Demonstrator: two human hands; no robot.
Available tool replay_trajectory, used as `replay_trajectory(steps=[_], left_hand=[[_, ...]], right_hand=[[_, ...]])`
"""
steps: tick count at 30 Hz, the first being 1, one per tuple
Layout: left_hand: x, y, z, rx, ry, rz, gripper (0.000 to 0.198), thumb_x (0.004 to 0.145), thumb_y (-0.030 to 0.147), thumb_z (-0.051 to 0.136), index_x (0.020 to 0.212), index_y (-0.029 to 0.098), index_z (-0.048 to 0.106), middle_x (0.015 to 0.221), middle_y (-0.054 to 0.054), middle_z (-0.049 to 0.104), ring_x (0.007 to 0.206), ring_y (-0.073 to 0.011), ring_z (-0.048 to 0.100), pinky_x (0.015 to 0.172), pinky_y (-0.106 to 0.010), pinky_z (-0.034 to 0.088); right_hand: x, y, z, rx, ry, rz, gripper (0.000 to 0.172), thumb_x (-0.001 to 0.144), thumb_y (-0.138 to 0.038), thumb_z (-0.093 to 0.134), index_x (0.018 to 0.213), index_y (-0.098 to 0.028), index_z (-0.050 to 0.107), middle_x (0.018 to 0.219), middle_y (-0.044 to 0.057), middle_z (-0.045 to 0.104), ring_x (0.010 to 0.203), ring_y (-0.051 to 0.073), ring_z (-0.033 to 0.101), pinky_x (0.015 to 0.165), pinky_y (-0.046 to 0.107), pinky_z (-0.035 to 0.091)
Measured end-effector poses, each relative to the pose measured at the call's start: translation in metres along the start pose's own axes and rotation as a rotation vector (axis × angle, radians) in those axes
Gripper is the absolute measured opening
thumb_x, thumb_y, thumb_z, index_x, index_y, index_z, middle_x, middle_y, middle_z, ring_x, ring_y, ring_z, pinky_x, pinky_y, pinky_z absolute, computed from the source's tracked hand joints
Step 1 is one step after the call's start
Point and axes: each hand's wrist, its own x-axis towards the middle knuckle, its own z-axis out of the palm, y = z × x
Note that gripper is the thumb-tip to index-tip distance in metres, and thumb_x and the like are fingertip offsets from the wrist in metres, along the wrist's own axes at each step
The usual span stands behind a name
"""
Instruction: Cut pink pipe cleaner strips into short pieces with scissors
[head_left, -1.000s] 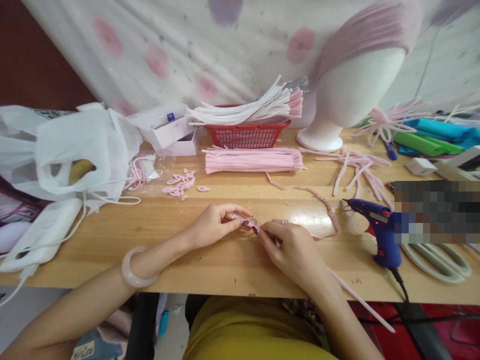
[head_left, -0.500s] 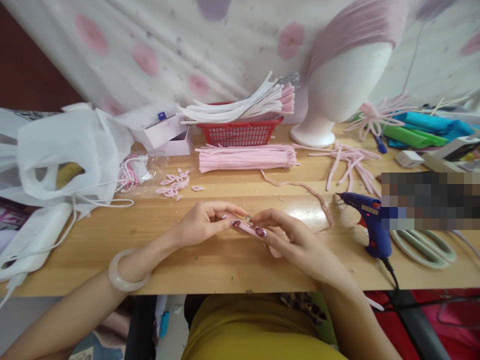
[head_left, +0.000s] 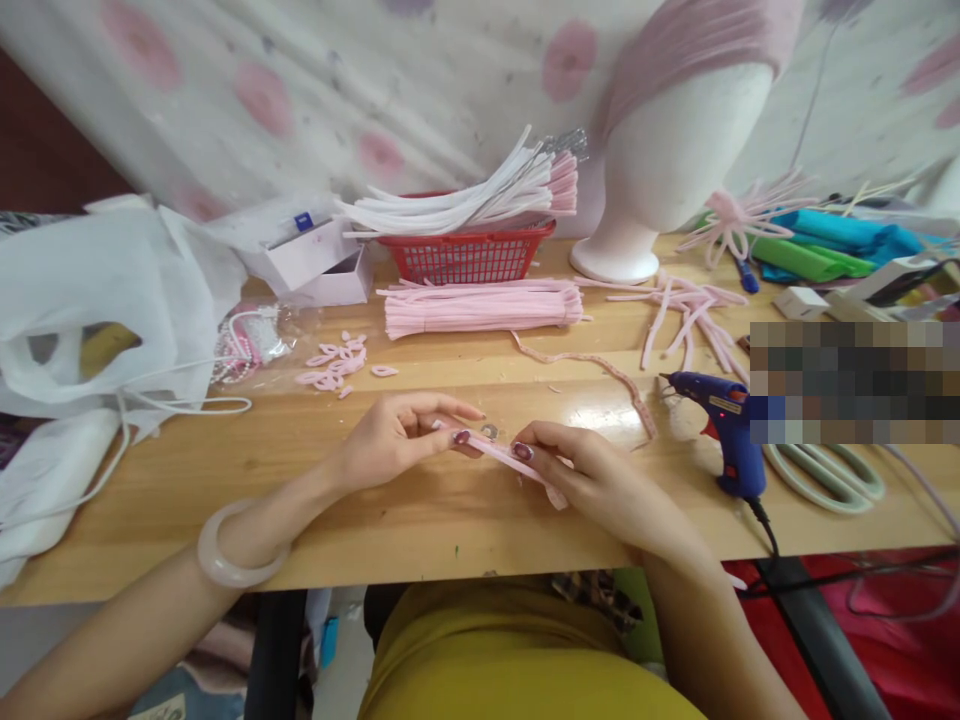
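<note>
Between my two hands runs a pink pipe cleaner (head_left: 499, 455), slanting down to the right just above the wooden table. My left hand (head_left: 401, 440), with a pale bangle at the wrist, pinches its upper left end between thumb and fingers. Farther along, my right hand (head_left: 592, 475) grips it with the thumb on top, and the end pokes out below that hand. A small shiny greyish thing (head_left: 489, 431) shows behind the strip; I cannot make out what it is. Small pink pipe cleaner loops (head_left: 334, 365) lie beyond my left hand.
A pink pipe cleaner bundle (head_left: 480, 308) lies before a red basket (head_left: 465, 258) of white and pink stems. To the right are a blue glue gun (head_left: 724, 420), scissors (head_left: 829, 478) and loose pink stems (head_left: 690, 315). A foam head (head_left: 667, 170) stands behind; a white bag (head_left: 97, 300) is left.
My hands have drawn slightly apart along the pink pipe cleaner, so more of it shows between them. The whole view has shifted a little.
</note>
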Motion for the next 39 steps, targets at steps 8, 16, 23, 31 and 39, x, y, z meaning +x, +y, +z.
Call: replay_trajectory(steps=[8,16,23,31,39], left_hand=[[-0.002,0.002,0.001,-0.029,0.012,-0.029,0.024,0.082,0.025,0.065,0.103,0.014,0.066,0.088,-0.009,0.079,0.085,-0.0210,0.075,0.074,-0.025,0.057],[0.006,-0.004,-0.014,-0.180,0.120,-0.057,0.032,0.077,0.035,0.074,0.099,0.015,0.062,0.086,-0.009,0.079,0.081,-0.0245,0.076,0.080,-0.032,0.058],[0.001,0.000,-0.002,-0.120,0.035,-0.073,0.033,0.080,0.036,0.071,0.102,0.015,0.060,0.086,-0.010,0.079,0.084,-0.0241,0.075,0.082,-0.033,0.057],[-0.002,0.006,-0.002,-0.014,0.065,-0.061,0.025,0.079,0.028,0.068,0.100,0.017,0.059,0.084,-0.007,0.079,0.084,-0.0220,0.075,0.076,-0.029,0.058],[-0.003,0.004,0.003,0.016,0.071,-0.050,0.027,0.080,0.031,0.068,0.102,0.017,0.060,0.087,-0.008,0.079,0.085,-0.0230,0.075,0.075,-0.029,0.057]], right_hand=[[-0.005,0.005,-0.014,-0.093,0.006,-0.053,0.024,0.090,-0.016,0.048,0.096,-0.021,0.070,0.093,0.001,0.074,0.083,0.017,0.067,0.073,0.026,0.048],[-0.020,0.022,-0.039,-0.304,0.215,0.039,0.023,0.091,-0.026,0.052,0.095,-0.023,0.075,0.094,0.004,0.077,0.087,0.024,0.071,0.077,0.034,0.052],[-0.010,-0.001,-0.016,-0.126,0.188,-0.005,0.030,0.096,-0.036,0.048,0.115,-0.021,0.065,0.115,0.007,0.072,0.104,0.023,0.068,0.085,0.032,0.052],[0.001,-0.008,0.015,0.097,0.049,-0.117,0.017,0.094,-0.024,0.051,0.094,-0.018,0.067,0.086,0.001,0.073,0.076,0.014,0.065,0.068,0.022,0.047],[0.001,-0.003,0.024,-0.020,0.125,-0.111,0.023,0.096,-0.031,0.050,0.081,-0.018,0.062,0.064,-0.003,0.058,0.057,0.010,0.049,0.054,0.021,0.033]])
